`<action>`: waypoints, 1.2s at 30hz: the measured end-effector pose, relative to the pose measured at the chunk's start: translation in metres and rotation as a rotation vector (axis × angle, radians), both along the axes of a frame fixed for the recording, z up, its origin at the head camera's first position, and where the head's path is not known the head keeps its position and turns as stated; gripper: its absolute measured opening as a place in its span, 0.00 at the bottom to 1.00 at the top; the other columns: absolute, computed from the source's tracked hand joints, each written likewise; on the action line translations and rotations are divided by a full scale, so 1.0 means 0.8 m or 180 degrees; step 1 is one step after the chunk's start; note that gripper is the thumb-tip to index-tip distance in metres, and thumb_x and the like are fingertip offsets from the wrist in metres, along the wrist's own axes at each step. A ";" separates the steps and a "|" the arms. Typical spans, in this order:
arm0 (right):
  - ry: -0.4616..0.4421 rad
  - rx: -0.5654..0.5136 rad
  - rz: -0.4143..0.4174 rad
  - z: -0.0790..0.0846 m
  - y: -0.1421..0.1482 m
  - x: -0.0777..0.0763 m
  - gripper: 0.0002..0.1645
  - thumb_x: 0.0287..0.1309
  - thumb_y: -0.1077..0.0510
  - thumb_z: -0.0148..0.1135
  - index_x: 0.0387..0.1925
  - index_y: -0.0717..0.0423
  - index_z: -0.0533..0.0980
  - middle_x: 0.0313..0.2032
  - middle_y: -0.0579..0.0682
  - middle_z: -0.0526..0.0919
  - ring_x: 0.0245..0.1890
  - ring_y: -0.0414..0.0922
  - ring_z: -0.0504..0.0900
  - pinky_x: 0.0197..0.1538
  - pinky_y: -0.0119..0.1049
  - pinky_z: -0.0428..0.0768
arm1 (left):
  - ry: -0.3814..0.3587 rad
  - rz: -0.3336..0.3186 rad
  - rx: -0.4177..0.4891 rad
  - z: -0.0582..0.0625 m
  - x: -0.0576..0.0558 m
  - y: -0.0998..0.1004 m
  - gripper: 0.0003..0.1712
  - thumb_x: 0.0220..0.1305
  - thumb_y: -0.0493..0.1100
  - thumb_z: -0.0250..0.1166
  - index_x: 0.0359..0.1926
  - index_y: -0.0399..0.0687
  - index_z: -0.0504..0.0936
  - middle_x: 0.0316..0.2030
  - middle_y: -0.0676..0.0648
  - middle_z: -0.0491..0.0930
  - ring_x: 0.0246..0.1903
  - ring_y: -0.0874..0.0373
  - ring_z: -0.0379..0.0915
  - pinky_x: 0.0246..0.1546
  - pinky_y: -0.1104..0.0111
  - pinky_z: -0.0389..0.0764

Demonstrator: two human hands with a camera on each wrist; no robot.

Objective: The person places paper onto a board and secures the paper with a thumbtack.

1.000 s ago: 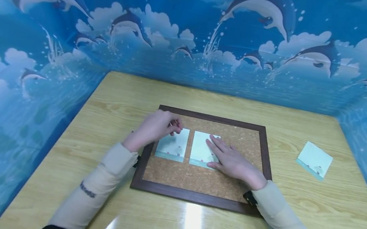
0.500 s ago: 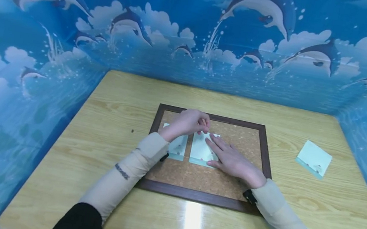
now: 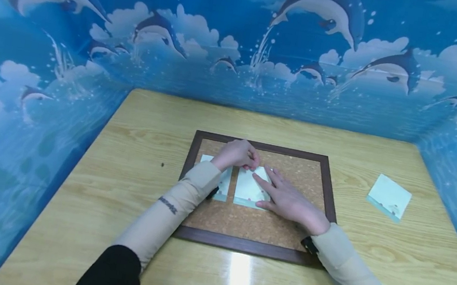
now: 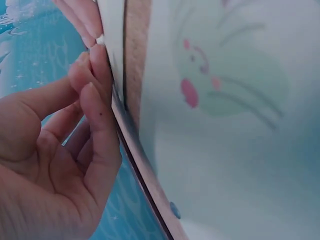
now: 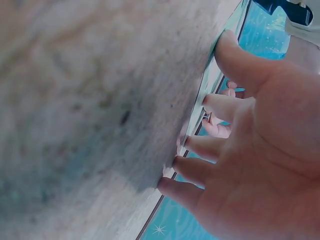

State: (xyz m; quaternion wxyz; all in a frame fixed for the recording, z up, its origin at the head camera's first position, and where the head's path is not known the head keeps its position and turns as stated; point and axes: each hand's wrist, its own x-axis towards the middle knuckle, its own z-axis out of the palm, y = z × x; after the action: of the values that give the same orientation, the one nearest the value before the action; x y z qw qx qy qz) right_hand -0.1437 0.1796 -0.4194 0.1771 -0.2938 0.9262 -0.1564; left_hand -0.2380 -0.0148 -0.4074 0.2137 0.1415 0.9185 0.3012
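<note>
A dark-framed corkboard lies on the table with two pale green paper notes on it. My left hand is at the upper left corner of the right note, pinching a small pushpin between thumb and fingers; its head is mostly hidden. With fingers spread, my right hand presses the right part of that note against the cork. My left forearm partly covers the left note. In the left wrist view a blue pin head sits on a note with a cartoon animal.
A third pale note lies loose on the table, right of the board. A tiny dark speck is on the wood at the left. A blue dolphin-print backdrop surrounds the table's back and sides.
My left hand has moved right, from above the left note to the upper left corner of the right note, and now lies slightly lower there. The right hand has stayed in place.
</note>
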 end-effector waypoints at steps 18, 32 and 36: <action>0.0046 -0.0042 0.0022 -0.001 0.000 0.001 0.44 0.71 0.46 0.59 0.80 0.53 0.53 0.78 0.67 0.41 0.77 0.67 0.42 0.74 0.67 0.54 | -0.0318 0.0001 -0.0241 -0.002 -0.018 0.010 0.06 0.69 0.44 0.68 0.36 0.51 0.90 0.25 0.55 0.87 0.18 0.66 0.71 0.20 0.77 0.70; 0.0027 -0.0060 0.0022 0.000 -0.001 0.000 0.44 0.72 0.47 0.59 0.80 0.53 0.53 0.79 0.67 0.41 0.77 0.67 0.42 0.73 0.67 0.54 | -0.0199 0.0024 -0.0503 0.009 -0.010 0.013 0.06 0.68 0.46 0.68 0.35 0.52 0.90 0.24 0.55 0.86 0.21 0.64 0.73 0.28 0.73 0.75; 0.0012 -0.0074 0.0014 0.000 -0.001 0.001 0.43 0.72 0.47 0.59 0.79 0.53 0.53 0.79 0.68 0.41 0.77 0.67 0.42 0.73 0.67 0.54 | -0.0104 0.0065 -0.0932 0.010 -0.010 0.022 0.09 0.65 0.47 0.68 0.28 0.53 0.87 0.19 0.56 0.81 0.18 0.64 0.70 0.29 0.71 0.74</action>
State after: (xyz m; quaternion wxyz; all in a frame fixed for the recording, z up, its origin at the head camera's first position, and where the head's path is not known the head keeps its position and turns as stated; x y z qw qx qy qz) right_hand -0.1427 0.1791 -0.4192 0.1723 -0.2982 0.9240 -0.1662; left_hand -0.2457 0.0030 -0.3993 0.2439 0.0946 0.9504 0.1684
